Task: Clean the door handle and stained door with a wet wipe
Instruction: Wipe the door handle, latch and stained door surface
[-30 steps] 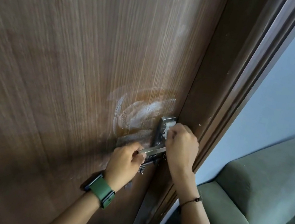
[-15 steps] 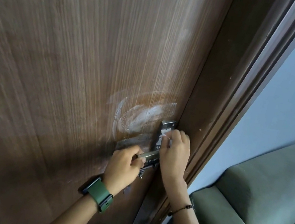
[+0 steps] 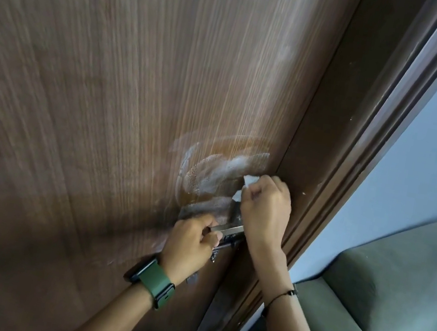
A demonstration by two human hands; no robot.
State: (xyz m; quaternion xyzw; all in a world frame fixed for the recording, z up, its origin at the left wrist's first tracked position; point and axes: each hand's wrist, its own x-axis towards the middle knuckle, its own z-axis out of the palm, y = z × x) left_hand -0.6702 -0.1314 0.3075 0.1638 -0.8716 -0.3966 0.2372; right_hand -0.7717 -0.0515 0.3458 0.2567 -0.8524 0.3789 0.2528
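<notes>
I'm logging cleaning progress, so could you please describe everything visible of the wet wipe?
The wet wipe is a small white sheet, crumpled and mostly hidden inside the closed right hand. Only two bits show: a corner poking out above the fingers and another tuft lower at the hand's left edge. It is pressed against the upper part of the metal handle plate, beside the whitish smear on the brown door. Its wetness cannot be judged.

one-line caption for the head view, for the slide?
Left hand grips the door handle while right hand presses a wet wipe beside the white stain on the door.
</notes>
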